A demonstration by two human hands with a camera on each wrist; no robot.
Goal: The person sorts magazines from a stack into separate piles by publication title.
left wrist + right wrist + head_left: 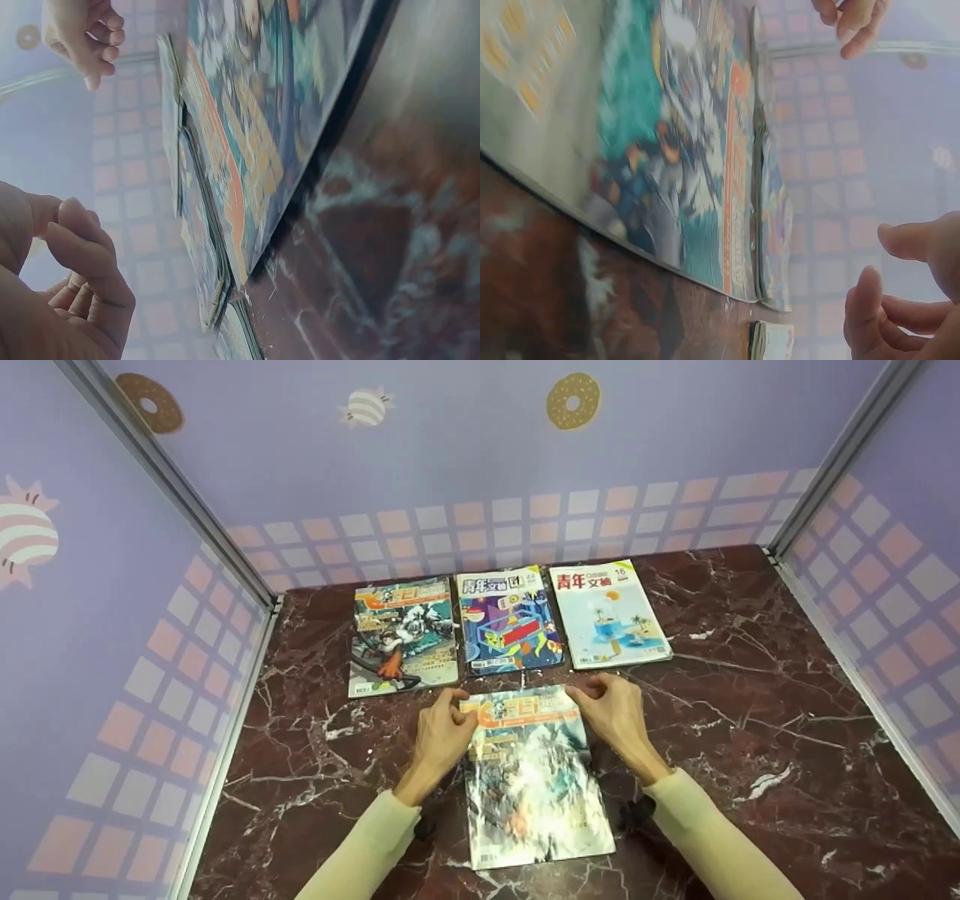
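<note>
On the dark marbled table lies a magazine (536, 787) with an orange title band, its glossy cover catching the light. By its upper left corner is my left hand (442, 731), fingers loosely bent. At the upper right corner hovers my right hand (616, 712), thumb and forefinger slightly apart in the right wrist view. Both wrist views show the left hand (67, 277) and right hand (911, 292) raised above the magazine cover (675, 150), with nothing held between the fingers.
Behind lie three magazines in a row: one with a matching cover (405, 637), a purple-blue one (510, 622) and a pale blue one (611, 619). Lilac panels (480, 450) with metal edges enclose the marbled table (750, 720) at the back and both sides.
</note>
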